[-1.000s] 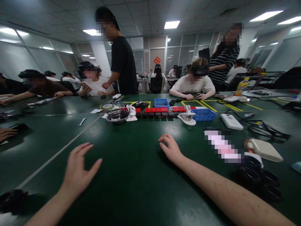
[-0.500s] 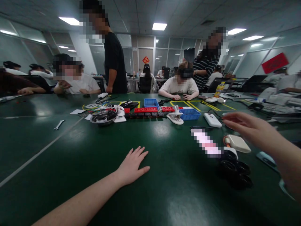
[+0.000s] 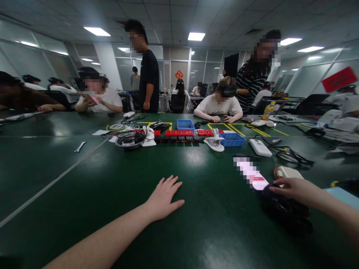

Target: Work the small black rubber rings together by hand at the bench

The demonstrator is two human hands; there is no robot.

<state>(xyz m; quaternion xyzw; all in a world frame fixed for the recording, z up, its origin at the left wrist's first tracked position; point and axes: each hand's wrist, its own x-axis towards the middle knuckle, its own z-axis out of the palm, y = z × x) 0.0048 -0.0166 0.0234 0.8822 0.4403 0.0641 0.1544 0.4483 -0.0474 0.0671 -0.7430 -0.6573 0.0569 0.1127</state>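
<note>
Palm down on the green table (image 3: 196, 224), my left hand (image 3: 165, 198) lies with its fingers spread and nothing in it. On the right, my right hand (image 3: 291, 190) is at the upper edge of a cluster of black round objects (image 3: 287, 209), its fingers bent over them; whether it grips one is hidden. A lit phone-like screen (image 3: 259, 181), partly blurred out, lies just left of the fingers. Behind the hand sits a cream box (image 3: 290, 172) with an orange cable.
A metal bowl of cables (image 3: 130, 141), red power strips (image 3: 179, 132), a white clamp (image 3: 215, 141) and blue trays (image 3: 232, 139) stand farther back. A white power bank (image 3: 260, 148) is at right, a wrench (image 3: 80, 147) at left. People sit and stand across the table.
My right hand has moved down from above the cream box onto the black round objects. The view has shifted slightly; my left hand stays flat on the table.
</note>
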